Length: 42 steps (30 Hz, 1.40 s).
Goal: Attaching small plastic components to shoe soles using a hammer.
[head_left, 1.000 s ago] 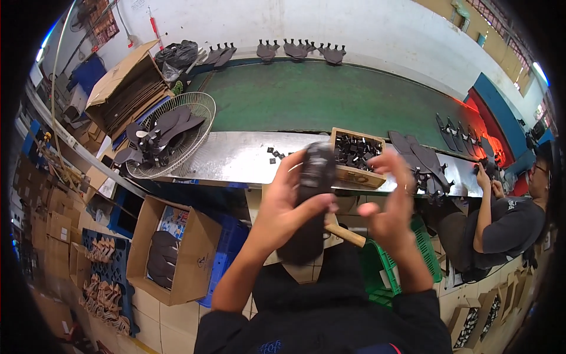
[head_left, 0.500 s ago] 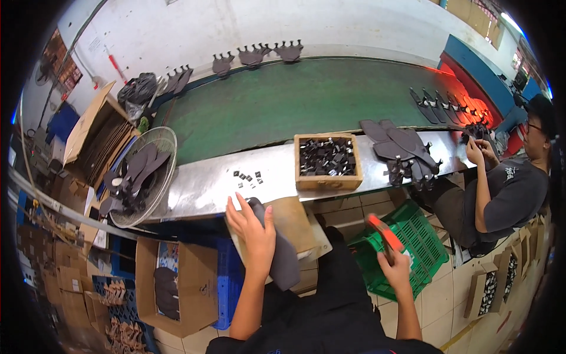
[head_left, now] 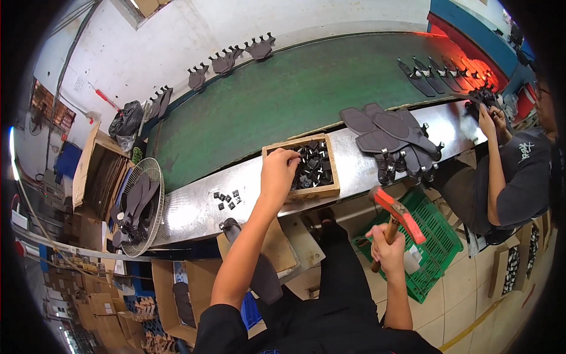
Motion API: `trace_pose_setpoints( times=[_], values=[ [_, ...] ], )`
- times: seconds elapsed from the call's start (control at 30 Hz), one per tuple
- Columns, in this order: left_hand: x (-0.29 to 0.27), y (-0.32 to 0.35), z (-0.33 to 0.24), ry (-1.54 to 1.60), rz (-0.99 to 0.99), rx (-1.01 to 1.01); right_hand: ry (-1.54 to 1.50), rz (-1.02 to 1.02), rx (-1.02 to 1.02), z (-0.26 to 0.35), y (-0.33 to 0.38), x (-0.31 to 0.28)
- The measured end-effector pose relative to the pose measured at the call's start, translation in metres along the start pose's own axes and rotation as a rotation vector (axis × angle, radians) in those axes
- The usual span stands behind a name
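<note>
My left hand (head_left: 278,174) reaches into a wooden box (head_left: 335,187) of small black pieces (head_left: 315,165). Its fingers are bent together at the pieces; what they pinch, if anything, is hidden. Upright in my right hand (head_left: 389,251) is a hammer (head_left: 401,215) with a red head and a wooden handle, fingers wrapped round the handle. A dark grey shoe sole (head_left: 266,286) with a small black heel lies on a tan pad (head_left: 283,251), partly covered by my left forearm. Several loose black pieces (head_left: 227,199) lie on the metal ledge left of the box.
Dark soles (head_left: 395,133) with heels are piled right of the box. A green belt (head_left: 283,88) runs behind the metal ledge (head_left: 191,221). At left stands a round wire basket (head_left: 162,203) of soles. A green crate (head_left: 436,259) sits beside a seated co-worker (head_left: 525,177).
My left hand has left the sole and moved up and right to the wooden box. The hammer is raised and turned in my right hand. The whole view has shifted.
</note>
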<state>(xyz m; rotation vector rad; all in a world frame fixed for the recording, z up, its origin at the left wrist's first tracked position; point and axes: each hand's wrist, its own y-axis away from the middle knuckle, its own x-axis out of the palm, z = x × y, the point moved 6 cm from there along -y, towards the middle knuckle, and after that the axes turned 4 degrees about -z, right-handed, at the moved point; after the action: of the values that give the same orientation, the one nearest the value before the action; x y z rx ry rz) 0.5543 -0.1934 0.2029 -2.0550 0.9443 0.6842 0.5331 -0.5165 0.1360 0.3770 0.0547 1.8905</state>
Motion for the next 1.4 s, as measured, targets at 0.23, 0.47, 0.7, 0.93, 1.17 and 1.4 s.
trace_pose_setpoints(
  times=[0.23, 0.47, 0.7, 0.93, 1.17, 1.4],
  values=[
    [-0.053, 0.059, -0.043, 0.832, 0.075, -0.355, 0.057, 0.136, -0.234, 0.053, -0.012, 0.047],
    [-0.137, 0.146, -0.088, 1.057, -0.096, -0.216, -0.091, 0.527, -0.275, 0.095, 0.034, 0.145],
    [-0.183, 0.201, -0.07, 0.84, -0.255, -0.301, -0.006, 0.722, -0.324, 0.084, 0.072, 0.21],
    [-0.205, 0.204, -0.038, 0.273, -0.333, 0.072, 0.155, 0.641, -0.082, 0.046, 0.065, 0.243],
    [-0.177, 0.187, 0.074, 0.056, -0.284, -0.162, 0.33, 0.716, -0.004, 0.013, 0.016, 0.267],
    [-0.149, 0.191, 0.096, 0.161, -0.197, -0.212, 0.763, 0.944, -0.6, 0.014, -0.015, 0.313]
  ],
)
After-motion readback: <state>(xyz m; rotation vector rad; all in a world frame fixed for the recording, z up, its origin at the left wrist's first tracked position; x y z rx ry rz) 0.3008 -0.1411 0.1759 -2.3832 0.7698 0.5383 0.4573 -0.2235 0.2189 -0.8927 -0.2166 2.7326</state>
